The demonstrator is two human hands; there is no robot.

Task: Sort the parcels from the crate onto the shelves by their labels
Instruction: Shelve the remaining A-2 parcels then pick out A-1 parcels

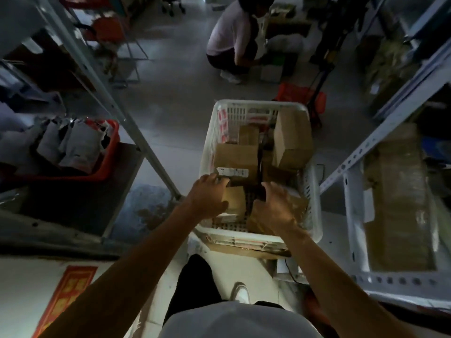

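A white slatted plastic crate (314, 211) stands in the aisle in front of me, filled with several brown cardboard parcels. A box with a white label (235, 158) lies at its middle, and a taller box (292, 137) leans at the far right. Both my hands reach into the near end of the crate. My left hand (207, 196) curls over a small brown parcel (235, 203) near the left wall. My right hand (274, 206) rests, fingers bent, on a dark parcel (256, 193) and the cardboard beside it. Whether either hand has a firm grip is unclear.
Metal shelves line both sides: the left shelf (136, 132) holds a red bin (107, 164) of grey bags, the right shelf (395, 113) holds a long wrapped carton (400, 203). A crouching person (234, 42) works at the aisle's far end, near a red trolley (300, 93).
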